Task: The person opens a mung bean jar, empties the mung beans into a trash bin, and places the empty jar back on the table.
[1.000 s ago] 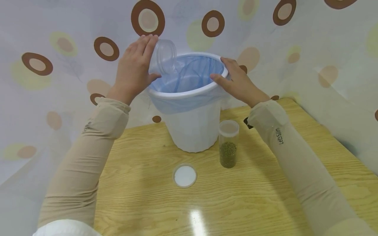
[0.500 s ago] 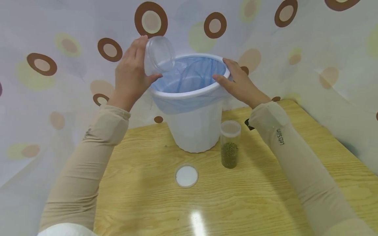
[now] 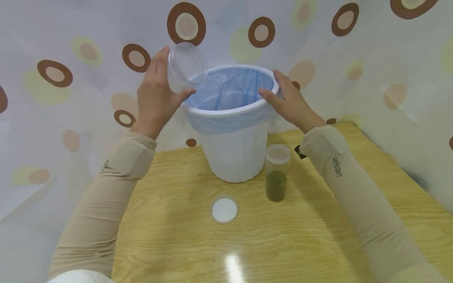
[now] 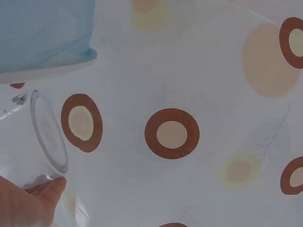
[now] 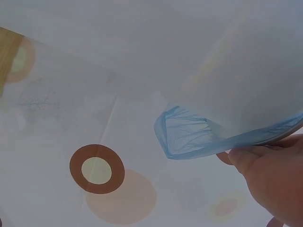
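Observation:
My left hand (image 3: 157, 88) holds a clear plastic jar (image 3: 187, 65) on its side at the left rim of a white trash bin (image 3: 237, 153). Its mouth is tilted toward the bin and my face, and nothing shows inside. In the left wrist view, the fingers (image 4: 42, 201) lie against the jar (image 4: 19, 142) near its round base. A blue bag (image 3: 230, 92) lines the bin and folds over the rim. My right hand (image 3: 288, 102) grips the bin's right rim, thumb over the inner side. The right wrist view shows this hand (image 5: 279, 175) at the blue bag's edge (image 5: 189, 137).
A clear canister (image 3: 277, 177) partly filled with green grains stands at the bin's right front. A round white lid (image 3: 224, 209) lies on the wooden table (image 3: 170, 232) before the bin. Behind the bin hangs a patterned sheet (image 3: 219, 23).
My left hand has turned the jar back from the bin, so its mouth faces more upward and toward me. The right hand stays on the rim.

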Demonstrator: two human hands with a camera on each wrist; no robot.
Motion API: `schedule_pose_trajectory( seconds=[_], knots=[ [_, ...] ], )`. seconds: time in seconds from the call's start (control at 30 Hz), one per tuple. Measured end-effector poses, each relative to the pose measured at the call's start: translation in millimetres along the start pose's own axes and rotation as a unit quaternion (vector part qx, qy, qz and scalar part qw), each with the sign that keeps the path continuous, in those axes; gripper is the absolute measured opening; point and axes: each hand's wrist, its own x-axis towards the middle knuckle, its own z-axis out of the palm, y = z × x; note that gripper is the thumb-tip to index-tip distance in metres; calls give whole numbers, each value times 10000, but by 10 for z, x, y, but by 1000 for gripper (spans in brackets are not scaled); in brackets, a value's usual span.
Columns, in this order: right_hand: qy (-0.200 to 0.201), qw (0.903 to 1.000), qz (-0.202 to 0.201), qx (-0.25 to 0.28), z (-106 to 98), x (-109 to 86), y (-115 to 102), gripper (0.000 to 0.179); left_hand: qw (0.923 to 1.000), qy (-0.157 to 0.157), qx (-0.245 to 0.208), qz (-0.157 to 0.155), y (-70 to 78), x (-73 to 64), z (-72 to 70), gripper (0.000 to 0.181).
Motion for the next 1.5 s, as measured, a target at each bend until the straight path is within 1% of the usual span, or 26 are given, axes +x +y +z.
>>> schedule_pose_trajectory(
  seconds=[0.3,0.43,0.53,0.6,0.67,0.77,0.9,1.0,1.07,1.13,1.27,1.4,1.5],
  knots=[
    [20,10000,-57,29,-29,-10,38,89,9983,31,-194,-542,35,-46,-26,97],
    [-3,10000,-78,-33,-47,2,53,90,9960,296,-455,-706,34,-79,-48,98],
    [-23,9999,-109,-74,-56,15,50,90,9929,492,-673,-852,25,-109,-79,97],
    [-48,9999,-107,-87,-60,18,40,89,9902,546,-816,-990,23,-139,-110,96],
    [-65,9999,-87,-102,-65,18,33,89,9859,556,-1053,-1176,27,-176,-144,95],
    [-74,9999,-101,-112,-71,17,26,88,9767,589,-1486,-1430,37,-241,-196,93],
    [-41,9998,-183,-106,-86,25,26,87,9602,525,-2052,-1822,56,-342,-265,90],
    [-35,9997,-216,-109,-102,30,24,86,9469,355,-2284,-2237,73,-430,-317,86],
    [-55,9997,-192,-112,-113,27,21,85,9415,272,-2323,-2427,77,-492,-343,83],
    [-53,9997,-192,-113,-124,23,18,85,9376,215,-2362,-2544,76,-553,-364,81],
    [-44,9998,-203,-81,-132,9,20,83,9332,68,-2462,-2617,69,-678,-394,78],
    [-55,9997,-235,-45,-122,5,30,81,9255,-163,-2543,-2803,64,-803,-423,81],
    [-68,9997,-252,-29,-116,6,34,81,9172,-355,-2613,-2988,60,-906,-440,82]
  ],
)
